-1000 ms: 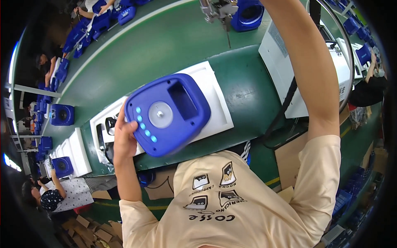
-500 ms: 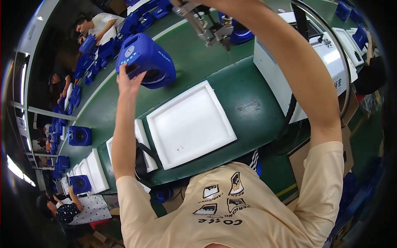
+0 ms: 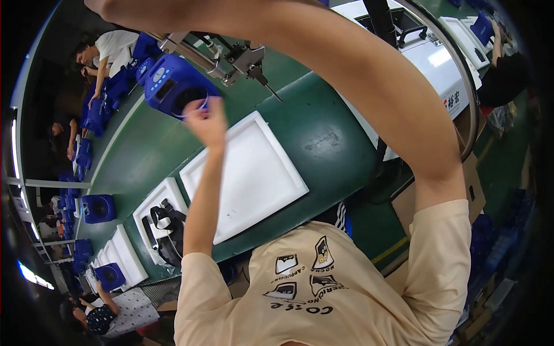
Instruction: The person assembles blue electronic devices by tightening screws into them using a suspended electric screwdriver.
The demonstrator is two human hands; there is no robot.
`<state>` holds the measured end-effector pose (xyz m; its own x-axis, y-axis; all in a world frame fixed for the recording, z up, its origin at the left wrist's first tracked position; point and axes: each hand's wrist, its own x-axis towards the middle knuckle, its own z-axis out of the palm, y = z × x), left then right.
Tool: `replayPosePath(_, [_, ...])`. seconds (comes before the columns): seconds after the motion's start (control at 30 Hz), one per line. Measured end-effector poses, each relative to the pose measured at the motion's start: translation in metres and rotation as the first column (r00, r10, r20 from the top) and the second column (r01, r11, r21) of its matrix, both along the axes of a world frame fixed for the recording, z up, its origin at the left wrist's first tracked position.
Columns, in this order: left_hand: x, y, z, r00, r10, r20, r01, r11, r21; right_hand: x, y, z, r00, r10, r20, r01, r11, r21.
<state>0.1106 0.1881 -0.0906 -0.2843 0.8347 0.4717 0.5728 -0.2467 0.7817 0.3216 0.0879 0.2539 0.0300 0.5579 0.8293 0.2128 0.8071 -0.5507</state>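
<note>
A blue speaker box with a row of buttons and a round dark front stands on the green bench, top left of the middle. My left hand is at the rim of that round front, slightly blurred, its fingers curled together; what they hold, if anything, is too small to make out. My right arm crosses the top of the picture, and my right hand is cut by the upper edge, fingers hidden. Below that arm hangs a metal screwdriving head with a thin bit pointing down, right of the speaker.
A white foam tray lies nearest me. Left of it, another foam tray holds a black-and-white strapped device. A white metal cabinet stands at right. Co-workers handle blue speakers along the line at left, with a blue speaker between.
My left hand has left the speaker's button side for its round front. The speaker now sits further left and turned. My right arm has swung left, bringing the screwdriving head with it.
</note>
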Motion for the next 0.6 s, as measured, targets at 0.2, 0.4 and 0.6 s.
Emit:
replayPosePath(0.2, [0.156, -0.049, -0.056, 0.621, -0.761, -0.188, 0.695, 0.646, -0.316, 0.01, -0.005, -0.007, 1.0, 0.003, -0.02, -0.004, 1.0, -0.03])
replayPosePath(0.4, [0.173, -0.023, -0.113, 0.618, -0.78, -0.098, 0.784, 0.621, -0.001, 0.015, -0.015, -0.009, 0.997, 0.042, -0.071, -0.035, 0.995, 0.088])
replayPosePath(0.6, [0.191, -0.025, -0.099, 0.581, -0.695, -0.424, 0.755, 0.654, -0.036, 0.027, -0.023, -0.016, 1.0, -0.006, -0.027, 0.008, 0.998, 0.063])
